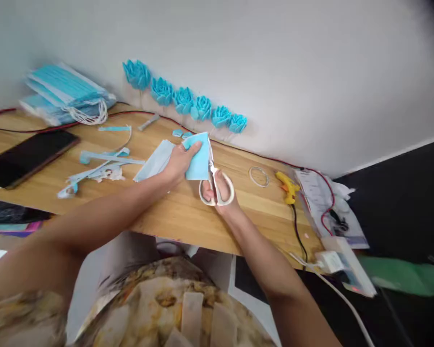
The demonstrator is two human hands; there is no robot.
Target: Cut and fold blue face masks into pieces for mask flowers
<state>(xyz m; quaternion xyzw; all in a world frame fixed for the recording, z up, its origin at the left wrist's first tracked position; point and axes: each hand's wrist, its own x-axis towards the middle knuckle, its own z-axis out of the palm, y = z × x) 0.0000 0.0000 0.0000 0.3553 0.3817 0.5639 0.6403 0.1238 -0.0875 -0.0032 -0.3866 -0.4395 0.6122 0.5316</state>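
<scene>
Over the middle of the counter [188,212], my left hand [177,164] has its fingers clamped on a blue mask piece [199,159], thumb on top, holding it just above the wood. My right hand [224,197] has its fingers threaded through the white loops of the scissors [212,176] and closed on them. The blades run up the piece's right edge; how far apart they stand I cannot tell. To my eye, a clean cut wants the fabric taut, short snips, and that thumb well off the blade line.

Around me: a paler mask sheet [154,161] by the left wrist, trimmed strips [101,168] toward the left edge, a phone [29,156], a mask stack [65,94] at the far left corner, and blue rosettes [183,99] along the wall. Right of the scissors lie an elastic loop [258,176] and a yellow glue gun [288,185]; its cord could snag my forearm, I reckon.
</scene>
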